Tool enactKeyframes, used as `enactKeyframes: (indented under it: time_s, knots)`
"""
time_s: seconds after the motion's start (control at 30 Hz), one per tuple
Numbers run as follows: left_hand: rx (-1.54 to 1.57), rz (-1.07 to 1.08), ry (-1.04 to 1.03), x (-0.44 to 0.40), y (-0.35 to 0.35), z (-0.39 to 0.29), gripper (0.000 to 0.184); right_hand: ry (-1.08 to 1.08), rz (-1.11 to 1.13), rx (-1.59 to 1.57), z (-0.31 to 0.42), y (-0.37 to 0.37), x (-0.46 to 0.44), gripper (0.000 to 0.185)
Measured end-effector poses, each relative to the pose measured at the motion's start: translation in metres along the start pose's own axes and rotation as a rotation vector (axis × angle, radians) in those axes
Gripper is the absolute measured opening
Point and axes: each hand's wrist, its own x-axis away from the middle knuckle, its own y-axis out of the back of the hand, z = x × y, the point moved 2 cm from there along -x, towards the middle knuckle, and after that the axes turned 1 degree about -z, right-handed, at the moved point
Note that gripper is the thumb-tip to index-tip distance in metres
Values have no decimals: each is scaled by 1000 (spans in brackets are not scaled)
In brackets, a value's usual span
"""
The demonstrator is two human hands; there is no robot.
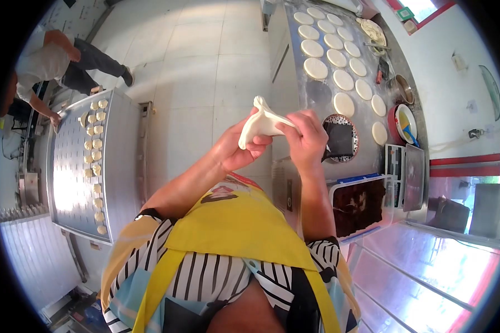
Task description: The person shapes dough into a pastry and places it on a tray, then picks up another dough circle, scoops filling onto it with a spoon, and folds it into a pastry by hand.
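Note:
A folded piece of pale dough [263, 125] rests in my left hand [236, 150], with the fingers curled under and around it. My right hand [307, 140] pinches the dough's right edge between thumb and fingers. One twisted corner of the dough sticks up at the top, and another edge hangs down on the left. Whether anything is inside the fold is hidden. Nearest to my right hand is a patterned plate [356, 150] with a dark square item [340, 139] on it. Flat dough rounds [343, 104] lie in rows on the metal worktable [319, 91].
A clear plastic box [339, 194] of dark brown filling [358, 206] stands by my right forearm, near a scale [395, 166]. Beyond are a red-rimmed bowl [399, 123] and a metal pot [404, 89]. At left, a person [53, 55] touches a slotted metal table [66, 166] holding shaped dough pieces [96, 144].

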Motion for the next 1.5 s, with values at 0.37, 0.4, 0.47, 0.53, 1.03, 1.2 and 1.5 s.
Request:
enactKeyframes:
  time_s: [0.37,0.4,0.47,0.53,1.03,1.2,1.5]
  knots:
    - [236,59,32,-1,5,-5,31,-285,97,-303,-8,12,5,18]
    - [260,59,47,-3,3,-7,31,-298,105,-334,-9,11,2,18]
    - [219,49,23,-3,0,-12,32,-269,62,-352,-10,11,1,20]
    - [224,35,21,1,1,-8,33,-297,86,-369,-9,13,6,23]
    - [-318,-145,-50,1,-15,-11,33,143,192,119,2,-9,-21,24]
    - [-138,-68,-55,-3,-3,-17,31,-5,108,-53,-1,-10,-18,22]
    - [70,-29,-18,-2,5,-23,30,-104,53,-128,-8,-5,-10,21]
